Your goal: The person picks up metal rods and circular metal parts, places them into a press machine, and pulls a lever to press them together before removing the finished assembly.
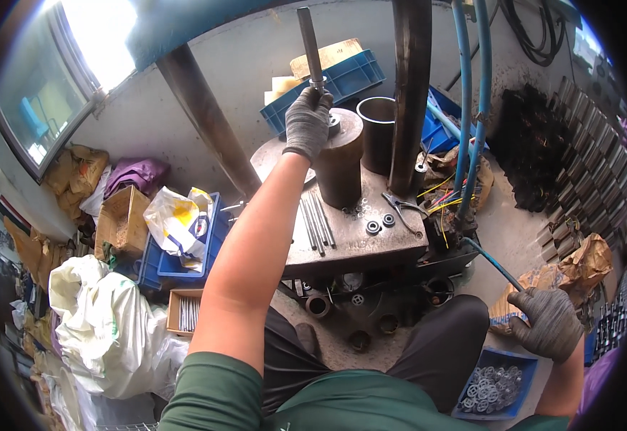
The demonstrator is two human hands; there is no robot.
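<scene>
Dark steel bar [310, 43] stands near-vertical in your left hand [307, 122], over the left edge of the steel cylinder's [342, 169] top. Your gloved fingers are clamped round its lower end; tip hidden in the glove. Long axis runs up, top leaning slightly left. Light metal collar [317, 82] sits round the bar just above your grip.

Key relation: bearing-like ring [334, 125] lies on the cylinder top, just right of your left fingers, so the bar axis sits left of it. Left hand is nearer by far. Can't tell if the glove touches the cylinder.

Your right hand [549, 323] is well right of and nearer you than the cylinder, fingers curled round the end of a blue lever [496, 264].

By the cylinder's foot: thin rods [316, 224] to the left, two bearings [381, 224] and pliers [404, 208] to the right.

Containers: blue crate [356, 76] behind the cylinder, pale blocks in it. Blue crate [220, 231] well left, white-and-yellow bag inside. Carton [175, 314] of rods nearer you, left. Blue bin [528, 368] of grey rings nearer you, right.
</scene>
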